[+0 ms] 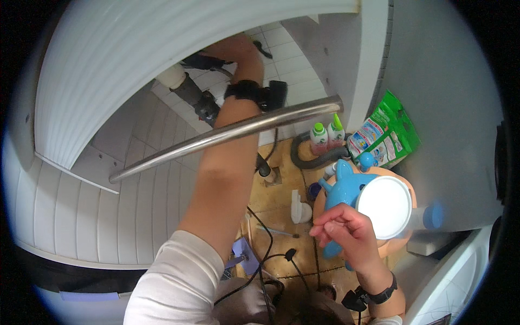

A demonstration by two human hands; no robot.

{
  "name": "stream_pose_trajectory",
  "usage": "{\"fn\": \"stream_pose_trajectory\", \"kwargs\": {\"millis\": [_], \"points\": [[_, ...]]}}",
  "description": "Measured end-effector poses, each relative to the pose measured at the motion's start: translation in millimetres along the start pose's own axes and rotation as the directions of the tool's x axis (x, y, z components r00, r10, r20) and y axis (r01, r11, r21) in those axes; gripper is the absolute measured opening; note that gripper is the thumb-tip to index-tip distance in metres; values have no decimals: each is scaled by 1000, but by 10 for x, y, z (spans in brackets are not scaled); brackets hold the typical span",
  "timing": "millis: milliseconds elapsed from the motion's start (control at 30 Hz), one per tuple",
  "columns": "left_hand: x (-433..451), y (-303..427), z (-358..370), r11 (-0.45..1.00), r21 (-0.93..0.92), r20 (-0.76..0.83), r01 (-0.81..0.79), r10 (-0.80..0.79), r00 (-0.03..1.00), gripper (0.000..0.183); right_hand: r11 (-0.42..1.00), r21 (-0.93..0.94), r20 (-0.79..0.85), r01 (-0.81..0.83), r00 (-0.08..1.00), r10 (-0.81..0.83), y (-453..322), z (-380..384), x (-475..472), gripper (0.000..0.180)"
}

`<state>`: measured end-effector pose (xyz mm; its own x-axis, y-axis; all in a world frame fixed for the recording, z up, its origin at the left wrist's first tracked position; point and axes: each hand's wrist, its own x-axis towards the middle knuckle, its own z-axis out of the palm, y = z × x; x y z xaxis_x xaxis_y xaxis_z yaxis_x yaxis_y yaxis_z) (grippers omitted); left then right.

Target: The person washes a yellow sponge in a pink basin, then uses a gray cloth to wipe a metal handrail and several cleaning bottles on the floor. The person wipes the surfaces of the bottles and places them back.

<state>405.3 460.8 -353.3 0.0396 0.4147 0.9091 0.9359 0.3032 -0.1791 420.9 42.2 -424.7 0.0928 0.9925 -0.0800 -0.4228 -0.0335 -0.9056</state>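
Note:
My left arm reaches past a steel rail (pixel 231 140) and under the white basin. My left hand (pixel 227 48) is in shadow there, partly hidden by the basin's edge, beside a dark pipe or fitting (pixel 203 61). Whether it grips that part cannot be seen. A drain pipe with a dark coupling (pixel 189 91) slants down just below it. My right hand (pixel 345 229) hovers over the floor with curled fingers and thumb close together, nothing visible in them. Next to it is a blue animal-shaped plastic article (pixel 343 187) on a peach base, bearing a round white lid (pixel 385 207).
Two bottles with green caps (pixel 319 138), a grey corrugated hose (pixel 300 152) and a green printed bag (pixel 386 132) stand by the wall. Black cables (pixel 270 243), a white plastic piece (pixel 298 207), a toothbrush (pixel 278 231) and a purple brush head (pixel 245 256) lie on the tiled floor.

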Motion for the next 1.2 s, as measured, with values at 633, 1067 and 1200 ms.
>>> {"fn": "stream_pose_trajectory", "kwargs": {"millis": [633,1067,1200], "points": [[-148,362,162,199,-979,-24,54,-368,930,46,999,21,22,-45,999,44,65,-34,-140,13],[-1434,524,225,307,-932,-23,-192,479,877,40,998,54,83,16,996,-21,101,28,-164,16],[-1842,598,342,275,-917,-98,-288,546,832,57,999,38,45,15,999,-17,29,-15,-342,16]]}}
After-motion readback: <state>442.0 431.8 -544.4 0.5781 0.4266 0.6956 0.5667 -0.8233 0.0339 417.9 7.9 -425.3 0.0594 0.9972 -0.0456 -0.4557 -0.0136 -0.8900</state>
